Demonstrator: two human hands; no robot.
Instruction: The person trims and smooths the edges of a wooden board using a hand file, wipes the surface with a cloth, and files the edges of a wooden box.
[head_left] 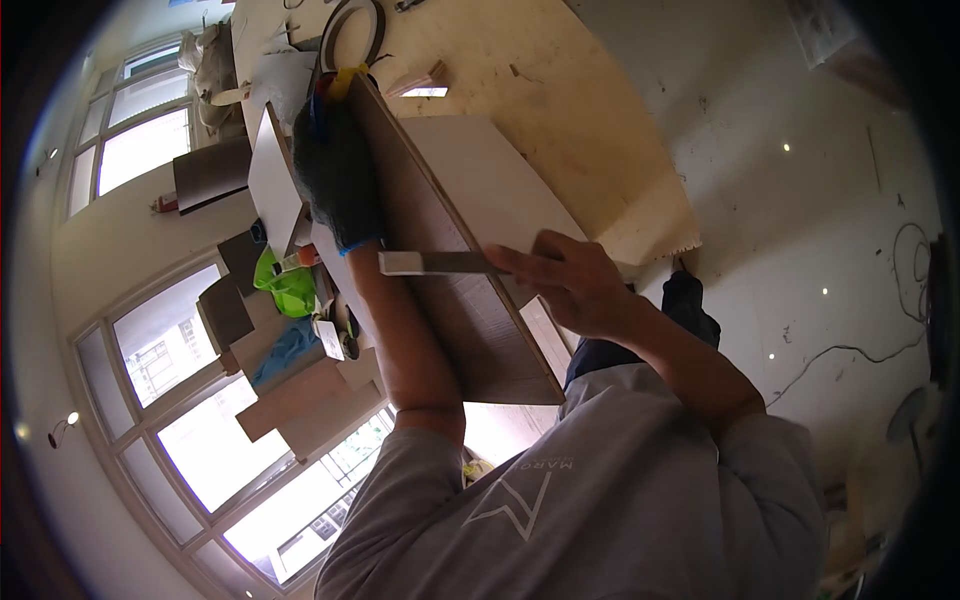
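A brown wood-grain panel (470, 320) stands tilted in front of me, its narrow edge turned up. My left hand (342, 165), in a dark grey work glove, grips the panel near its far end. Bits of yellow, red and blue show at the glove's fingertips, too small to make out. My right hand (572, 280) is bare and closed around one end of a flat file (445, 263). The file lies across the panel, its pale end pointing left. Whether it touches the panel's edge, I cannot tell.
A white board (480, 165) lies under the panel on a plywood sheet (590, 110). A roll of edge banding (378, 40) sits at the far end. Left are board offcuts (300, 405) and a green bag (287, 285). A cable (845, 350) runs over the floor at right.
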